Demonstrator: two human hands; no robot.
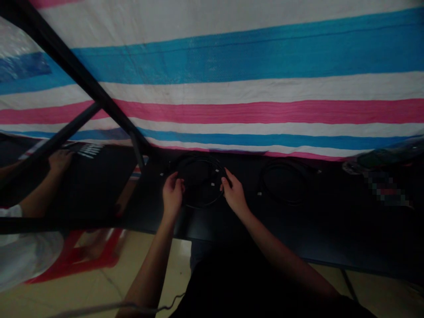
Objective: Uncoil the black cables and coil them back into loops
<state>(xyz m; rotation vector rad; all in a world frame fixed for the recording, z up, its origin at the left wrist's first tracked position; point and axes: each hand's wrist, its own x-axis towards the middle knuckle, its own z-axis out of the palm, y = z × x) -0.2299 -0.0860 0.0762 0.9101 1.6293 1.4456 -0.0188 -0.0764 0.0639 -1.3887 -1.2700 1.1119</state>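
Note:
A coil of black cable lies on the dark table in front of me, with small white tags on it. My left hand grips the coil's left side with curled fingers. My right hand holds the coil's right side, fingertips on the loop near a white tag. A second black cable coil lies to the right of my hands, untouched.
A striped blue, pink and white tarp hangs behind the table. Black frame bars cross at left. Another person's hand rests on the table at far left near white pieces. A plastic bag lies at right.

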